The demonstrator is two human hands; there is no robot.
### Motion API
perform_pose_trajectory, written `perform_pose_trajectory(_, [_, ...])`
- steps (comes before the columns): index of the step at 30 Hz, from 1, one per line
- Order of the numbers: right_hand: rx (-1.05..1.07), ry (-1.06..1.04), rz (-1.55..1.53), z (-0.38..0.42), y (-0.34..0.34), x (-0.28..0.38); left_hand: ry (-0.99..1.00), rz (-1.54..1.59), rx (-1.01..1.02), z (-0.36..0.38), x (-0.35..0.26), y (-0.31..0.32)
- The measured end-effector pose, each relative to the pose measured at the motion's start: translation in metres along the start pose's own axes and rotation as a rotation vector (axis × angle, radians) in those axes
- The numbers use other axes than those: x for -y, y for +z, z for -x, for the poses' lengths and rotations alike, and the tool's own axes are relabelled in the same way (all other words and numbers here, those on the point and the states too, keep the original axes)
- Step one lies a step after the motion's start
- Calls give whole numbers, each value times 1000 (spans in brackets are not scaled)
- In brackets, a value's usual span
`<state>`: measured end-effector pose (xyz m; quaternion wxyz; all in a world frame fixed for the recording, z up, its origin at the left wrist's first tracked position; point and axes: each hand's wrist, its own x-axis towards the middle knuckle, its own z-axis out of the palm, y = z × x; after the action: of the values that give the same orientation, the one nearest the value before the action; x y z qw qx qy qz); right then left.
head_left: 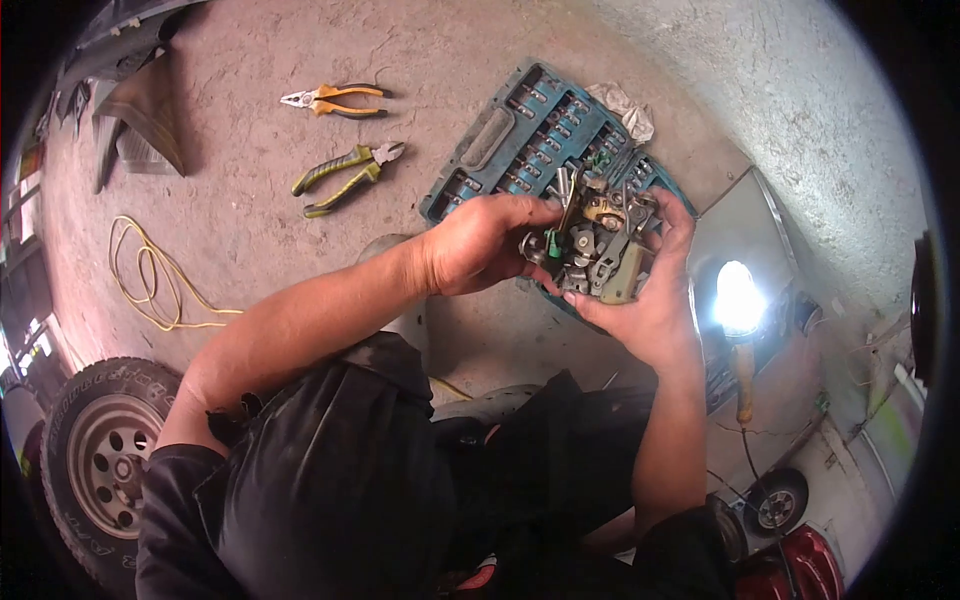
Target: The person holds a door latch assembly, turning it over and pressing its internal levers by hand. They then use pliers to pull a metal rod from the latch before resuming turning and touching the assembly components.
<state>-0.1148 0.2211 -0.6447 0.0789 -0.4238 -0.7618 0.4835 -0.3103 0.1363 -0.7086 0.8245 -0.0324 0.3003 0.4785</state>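
Observation:
Both hands hold a car door latch mechanism (608, 248), a dense cluster of metal plates, levers and small green and brass-coloured parts. My left hand (478, 243) is closed on its left side, thumb along the top and fingers partly hidden below. On the right, my right hand (655, 295) wraps round the other side, with its thumb at the lower edge and fingers at the upper right. Under and behind the mechanism lies an open blue socket set case (490, 140) with rows of sockets, partly covered by the hands.
Orange-handled pliers (345, 101) and green-handled cutting pliers (345, 182) lie on the concrete floor. A lit work lamp (739, 305) stands at the right by the wall. Yellow cord (160, 285) is coiled at left, above a large wheel (112, 465). Crumpled paper (628, 112) touches the case.

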Motion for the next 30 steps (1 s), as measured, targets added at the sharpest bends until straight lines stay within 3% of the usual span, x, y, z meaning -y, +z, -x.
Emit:
perform_pose_trajectory(3, [108, 34, -30, -6, 3, 17, 52, -12, 189, 16, 0, -14])
perform_pose_trajectory(7, [259, -28, 15, -26, 9, 50, 167, -119, 214, 43, -3, -23])
perform_pose_trajectory(10, [295, 27, -92, -38, 23, 67, 251, -83, 217, 55, -7, -34])
perform_pose_trajectory(14, [245, -162, 31, -47, 43, 80, 369, 87, 107, 86, -14, -31])
perform_pose_trajectory(15, [240, -156, 45, -48, 49, 86, 378, 108, 187, 91, -9, -44])
perform_pose_trajectory(18, [232, -117, 77, -44, 68, 103, 475, -52, 211, 104, 4, -56])
perform_pose_trajectory(22, [302, -87, 24, -45, 99, 109, 445, -333, -72, 133, 4, -65])
perform_pose_trajectory(23, [318, -67, -3, -43, 107, 111, 524, -238, -99, 127, 17, -73])
perform_pose_trajectory(27, [401, -39, -27, -40, 121, 112, 511, -267, -164, 142, 31, -80])
perform_pose_trajectory(30, [438, 1, 14, -36, 126, 108, 484, -58, -185, 141, 46, -87])
